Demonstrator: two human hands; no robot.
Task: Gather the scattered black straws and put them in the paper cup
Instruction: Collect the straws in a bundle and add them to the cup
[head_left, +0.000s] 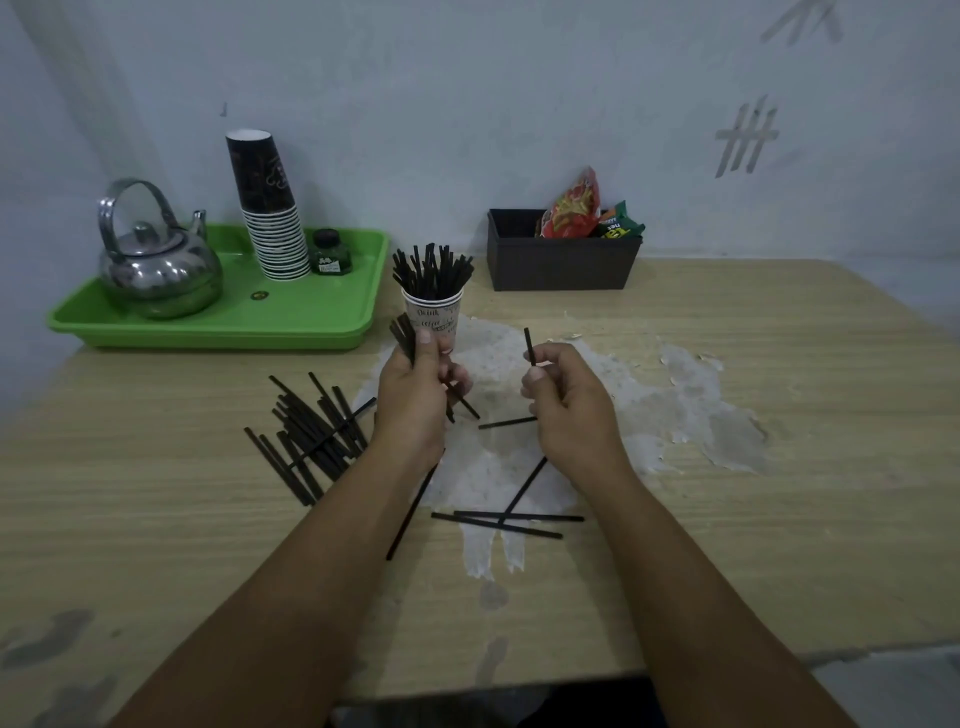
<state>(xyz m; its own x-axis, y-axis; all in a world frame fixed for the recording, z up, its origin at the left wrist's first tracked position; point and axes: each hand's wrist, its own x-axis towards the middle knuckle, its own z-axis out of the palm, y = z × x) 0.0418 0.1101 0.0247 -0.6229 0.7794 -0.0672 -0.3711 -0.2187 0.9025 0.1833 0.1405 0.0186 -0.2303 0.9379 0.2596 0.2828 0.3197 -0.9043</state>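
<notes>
A white paper cup (435, 317) stands on the table with several black straws (431, 270) upright in it. My left hand (413, 395) grips a small bundle of straws (404, 335) just in front of the cup. My right hand (569, 400) pinches a single straw (529, 345) that points upward. A heap of loose straws (311, 436) lies left of my left arm. Several more straws (509, 519) lie crossed near my forearms, and one short straw (506, 422) lies between my hands.
A green tray (322, 322) at the back left holds a metal kettle (156, 270), a stack of dark paper cups (270, 208) and a small green bottle (331, 254). A dark box (563, 265) with snack packets stands by the wall. The wooden table (779, 415) has worn white patches.
</notes>
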